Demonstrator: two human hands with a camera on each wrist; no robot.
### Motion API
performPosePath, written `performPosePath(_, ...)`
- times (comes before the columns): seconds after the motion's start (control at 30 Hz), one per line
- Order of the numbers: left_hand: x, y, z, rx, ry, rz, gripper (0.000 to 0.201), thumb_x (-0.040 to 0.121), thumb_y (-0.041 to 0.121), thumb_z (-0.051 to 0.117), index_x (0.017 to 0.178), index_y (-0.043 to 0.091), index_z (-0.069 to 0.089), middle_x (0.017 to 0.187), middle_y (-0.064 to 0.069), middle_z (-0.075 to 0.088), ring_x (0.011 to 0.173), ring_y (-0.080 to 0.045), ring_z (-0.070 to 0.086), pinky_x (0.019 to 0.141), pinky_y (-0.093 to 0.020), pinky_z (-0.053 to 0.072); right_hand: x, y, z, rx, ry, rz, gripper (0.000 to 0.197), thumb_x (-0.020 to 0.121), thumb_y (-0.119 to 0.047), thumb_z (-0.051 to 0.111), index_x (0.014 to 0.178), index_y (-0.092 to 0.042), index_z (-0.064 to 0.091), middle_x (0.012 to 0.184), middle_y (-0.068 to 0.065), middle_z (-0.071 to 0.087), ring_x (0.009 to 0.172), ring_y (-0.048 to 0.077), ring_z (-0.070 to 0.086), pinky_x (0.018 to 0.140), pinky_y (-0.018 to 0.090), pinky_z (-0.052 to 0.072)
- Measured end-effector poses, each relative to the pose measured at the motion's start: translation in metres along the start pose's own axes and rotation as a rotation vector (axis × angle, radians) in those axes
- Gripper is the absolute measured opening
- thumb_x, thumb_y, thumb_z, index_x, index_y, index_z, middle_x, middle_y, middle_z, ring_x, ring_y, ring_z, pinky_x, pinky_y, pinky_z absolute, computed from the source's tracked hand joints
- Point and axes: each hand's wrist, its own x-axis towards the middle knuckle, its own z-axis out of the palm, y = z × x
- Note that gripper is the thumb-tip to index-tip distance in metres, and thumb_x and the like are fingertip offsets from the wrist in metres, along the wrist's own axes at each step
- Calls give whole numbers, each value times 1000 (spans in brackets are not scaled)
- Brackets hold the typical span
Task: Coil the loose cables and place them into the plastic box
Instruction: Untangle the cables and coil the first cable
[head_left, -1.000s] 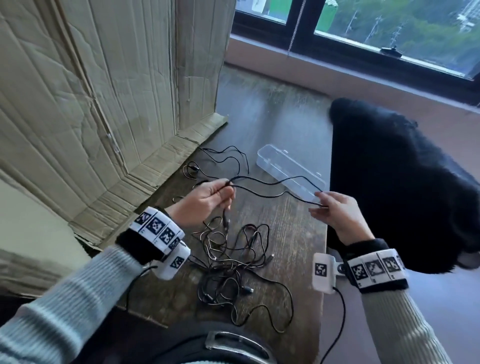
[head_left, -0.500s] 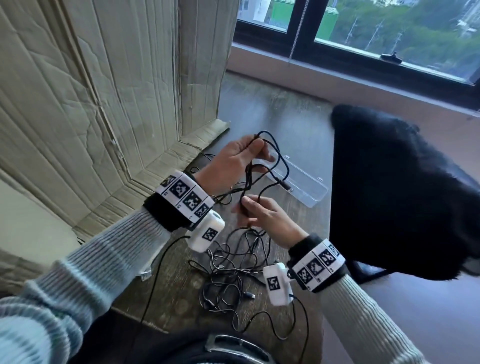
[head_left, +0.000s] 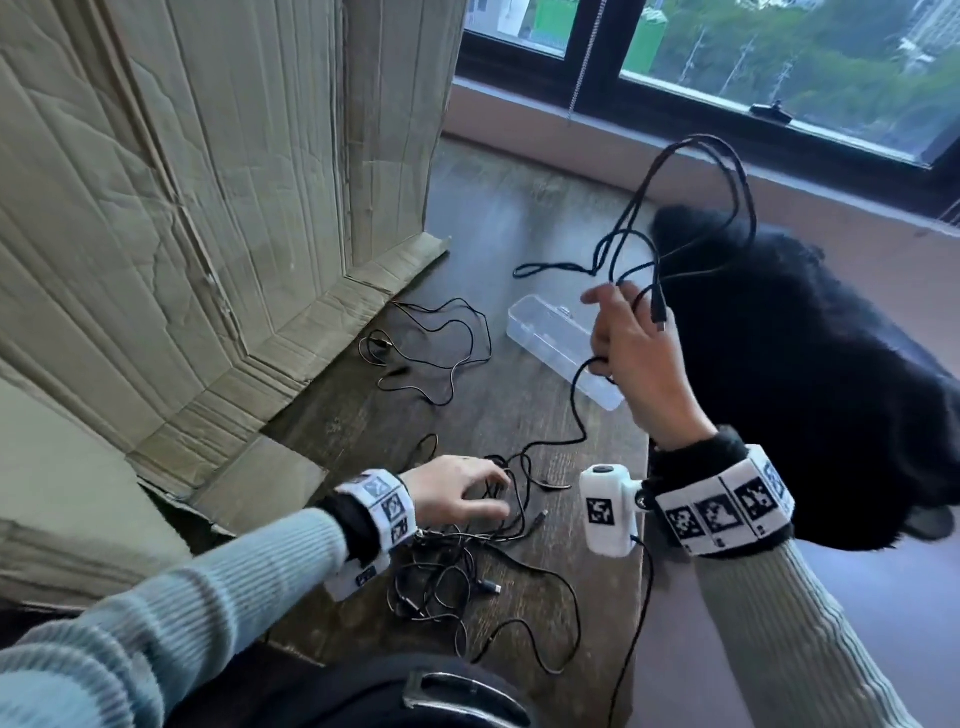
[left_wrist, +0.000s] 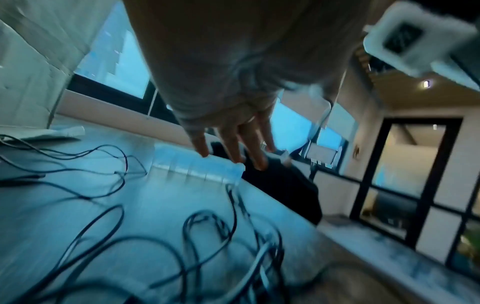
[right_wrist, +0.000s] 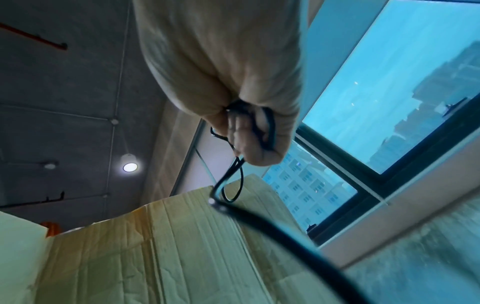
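Note:
My right hand (head_left: 631, 332) is raised above the table and grips a black cable (head_left: 691, 208) gathered into loose loops; a strand trails from it down to the table. In the right wrist view the fingers (right_wrist: 249, 135) curl round that cable (right_wrist: 270, 127). My left hand (head_left: 467, 493) hangs low over a tangle of black cables (head_left: 457, 566) at the near end of the table, fingers (left_wrist: 233, 144) straight and holding nothing. The clear plastic box (head_left: 556, 338) lies open on the table beyond, partly behind my right hand. A further thin cable (head_left: 441, 338) lies by the cardboard.
Creased cardboard sheets (head_left: 208, 208) stand along the left of the dark wooden table (head_left: 498, 218). A black fuzzy object (head_left: 810, 374) lies right of the table. A window (head_left: 753, 52) runs across the back.
My right hand has risen to the right, lifting the looped cable. My left hand has let go of that cable and dropped to the tangle near me.

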Motion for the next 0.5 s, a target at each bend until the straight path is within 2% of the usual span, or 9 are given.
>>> performPosePath(0.07,4,-17,17,318,17,-100,77,84,51,62,146,20,29,155,-3,25,143,-20,23,117,-36,21,11,0,-9,-159,29,-34,29,98,-34,45,82,-11,52,62,-5,39,54,12,36,56,31,36)
performPosePath(0.13,10,-24,24,325,-20,-272,94,82,51,64,152,24,7,161,-4,2,148,-25,5,119,-45,12,21,2,-16,-315,15,-70,23,99,-33,42,91,-15,52,66,-6,44,58,13,39,65,36,37)
performPosePath(0.17,15,-25,27,304,-61,-293,98,81,51,64,152,29,0,161,-2,-4,148,-26,3,118,-50,11,26,4,-18,-385,6,-85,21,100,-28,40,98,-12,54,70,-4,48,61,15,43,67,36,38)
performPosePath(0.23,21,-21,31,295,-179,-263,99,80,45,66,148,43,-7,161,2,-4,146,-25,14,115,-58,15,37,9,-19,-561,-17,-107,24,102,-18,38,106,-3,56,81,6,57,72,25,52,72,39,42)
performPosePath(0.27,22,-17,33,298,-240,-244,99,80,40,66,146,48,-8,161,3,-3,144,-24,23,113,-58,19,42,12,-18,-643,-36,-116,23,102,-16,37,101,-2,56,82,12,57,75,31,53,72,41,42)
performPosePath(0.33,20,-15,36,323,-299,-217,94,81,30,62,146,50,-1,161,3,3,139,-24,33,110,-44,28,55,22,-17,-754,-71,-110,21,101,-14,36,88,-6,50,78,13,53,73,29,49,66,38,36)
performPosePath(0.4,11,-18,42,345,-328,-166,83,83,26,59,148,46,12,160,0,12,140,-26,29,109,-34,31,71,39,-14,-810,-104,-69,19,101,-12,35,90,-9,50,81,10,52,74,27,46,67,32,31)
performPosePath(0.43,5,-21,47,362,-353,-141,79,83,27,59,147,46,18,159,0,14,143,-26,23,111,-35,29,80,50,-13,-835,-123,-42,19,100,-11,35,89,-10,50,83,11,52,76,26,47,68,31,31)
performPosePath(0.5,-7,-28,59,392,-397,-140,76,82,27,60,146,45,23,160,4,7,147,-24,6,113,-48,26,98,75,-8,-901,-178,63,20,97,-9,35,82,-8,48,83,14,52,76,25,48,65,30,34)
